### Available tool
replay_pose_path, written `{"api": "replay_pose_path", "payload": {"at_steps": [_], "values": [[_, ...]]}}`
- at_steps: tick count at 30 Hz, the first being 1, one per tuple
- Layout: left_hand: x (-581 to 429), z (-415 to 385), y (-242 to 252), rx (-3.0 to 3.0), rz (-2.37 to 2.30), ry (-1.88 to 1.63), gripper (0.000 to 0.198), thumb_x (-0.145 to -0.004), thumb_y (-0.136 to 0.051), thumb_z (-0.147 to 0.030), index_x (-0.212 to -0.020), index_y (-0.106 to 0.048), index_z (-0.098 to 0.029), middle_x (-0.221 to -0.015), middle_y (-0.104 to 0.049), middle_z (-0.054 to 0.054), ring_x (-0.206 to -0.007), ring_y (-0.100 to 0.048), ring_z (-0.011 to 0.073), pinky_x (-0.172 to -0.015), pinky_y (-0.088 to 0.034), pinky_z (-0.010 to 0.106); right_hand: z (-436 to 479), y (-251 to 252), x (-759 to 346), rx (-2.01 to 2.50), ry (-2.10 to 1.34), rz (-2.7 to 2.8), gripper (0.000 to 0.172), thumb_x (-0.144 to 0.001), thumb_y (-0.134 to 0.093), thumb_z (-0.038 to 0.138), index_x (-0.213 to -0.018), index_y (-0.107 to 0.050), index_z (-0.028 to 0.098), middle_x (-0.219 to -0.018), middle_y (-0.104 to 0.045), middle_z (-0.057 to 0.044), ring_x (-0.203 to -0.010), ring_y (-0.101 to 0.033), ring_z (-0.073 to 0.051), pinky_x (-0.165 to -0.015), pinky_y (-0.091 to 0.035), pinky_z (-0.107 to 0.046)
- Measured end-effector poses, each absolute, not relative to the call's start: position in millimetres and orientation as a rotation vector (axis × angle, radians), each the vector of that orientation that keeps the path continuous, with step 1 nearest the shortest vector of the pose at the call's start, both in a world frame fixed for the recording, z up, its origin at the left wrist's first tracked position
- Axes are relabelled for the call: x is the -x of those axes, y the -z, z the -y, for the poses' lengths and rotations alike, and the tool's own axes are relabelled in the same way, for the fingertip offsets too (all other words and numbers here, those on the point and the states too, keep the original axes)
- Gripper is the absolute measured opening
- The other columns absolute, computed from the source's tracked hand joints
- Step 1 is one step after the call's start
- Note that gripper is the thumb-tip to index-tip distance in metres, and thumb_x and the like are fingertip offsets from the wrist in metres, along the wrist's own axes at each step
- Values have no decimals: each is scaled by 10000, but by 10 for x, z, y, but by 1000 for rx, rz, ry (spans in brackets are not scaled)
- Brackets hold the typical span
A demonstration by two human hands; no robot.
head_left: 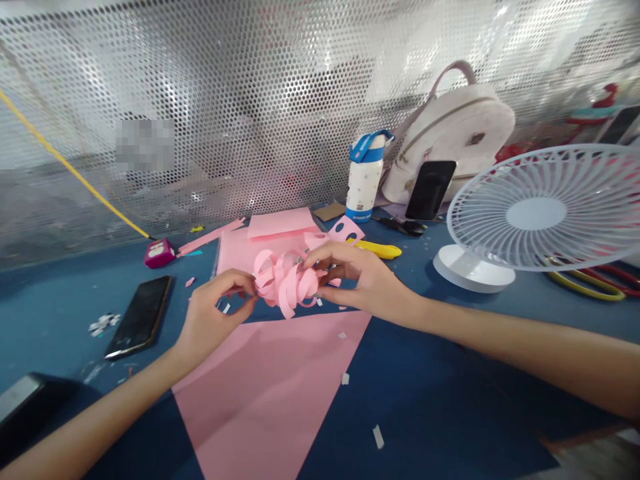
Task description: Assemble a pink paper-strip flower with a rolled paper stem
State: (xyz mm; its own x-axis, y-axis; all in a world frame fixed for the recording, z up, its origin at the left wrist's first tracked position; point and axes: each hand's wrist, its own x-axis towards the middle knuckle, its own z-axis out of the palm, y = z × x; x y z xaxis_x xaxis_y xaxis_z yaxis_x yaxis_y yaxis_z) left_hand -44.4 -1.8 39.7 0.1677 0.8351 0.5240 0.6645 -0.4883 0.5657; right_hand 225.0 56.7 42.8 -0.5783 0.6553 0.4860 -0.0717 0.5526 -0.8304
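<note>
A cluster of curled pink paper strips is held up between my two hands, above the table. My left hand pinches its left edge between thumb and fingertips. On the other side, the fingers and thumb of my right hand close on the right part of the curls. Below lies a large pink paper sheet, flat on the blue table. Behind the curls are more pink paper and a strip with punched holes. A yellow cutter rests just past my right hand.
A black phone and purple tape measure lie at left. A white fan stands at right, with scissors handles beneath it. Further back are a bottle, another phone, a backpack and a perforated metal panel.
</note>
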Motion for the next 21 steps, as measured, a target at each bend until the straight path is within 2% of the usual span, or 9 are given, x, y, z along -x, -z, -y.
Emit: {"api": "replay_pose_path", "payload": {"at_steps": [4, 8, 14, 18, 21], "values": [[450, 8, -401, -2166, -1436, -1221, 46, -862, -636, -178, -825, -650, -203, -883, -694, -15, -820, -653, 109, -780, -542, 195, -576, -411, -2250, 454, -1070, 1953, 316, -808, -700, 82, -1103, -669, 192, -1092, -620, -64, -922, -653, -149, -800, -608, -268], [473, -14, -404, -2064, -1426, -1222, 134, -916, -615, -264, -842, -705, -198, -890, -721, 13, -817, -661, 136, -726, -540, 212, -587, -396, -2258, 440, -1030, 1966, 320, -811, -699, 78, -1110, -670, 188, -1099, -627, -67, -934, -652, -151, -805, -614, -274], [481, -58, -373, -1910, -1389, -1230, 63, -803, -717, -257, -782, -748, -206, -822, -736, 17, -769, -666, 148, -679, -539, 213, -608, -404, -2261, 428, -997, 1966, 311, -818, -700, 81, -1105, -672, 197, -1087, -633, -63, -941, -650, -154, -792, -620, -273], [472, -68, -335, -1727, -1470, -1222, 50, -733, -741, -241, -739, -736, -191, -712, -701, 1, -579, -569, 103, -483, -432, 174, -614, -391, -2248, 420, -1001, 1956, 333, -806, -716, 72, -1109, -671, 201, -1084, -643, -51, -924, -655, -143, -777, -619, -256], [458, -63, -321, -1662, -1488, -1233, 60, -700, -746, -224, -712, -711, -176, -649, -662, -13, -538, -527, 88, -468, -405, 172, -611, -379, -2244, 421, -1003, 1957, 347, -808, -723, 76, -1128, -665, 195, -1115, -645, -59, -943, -659, -146, -794, -618, -261]]}}
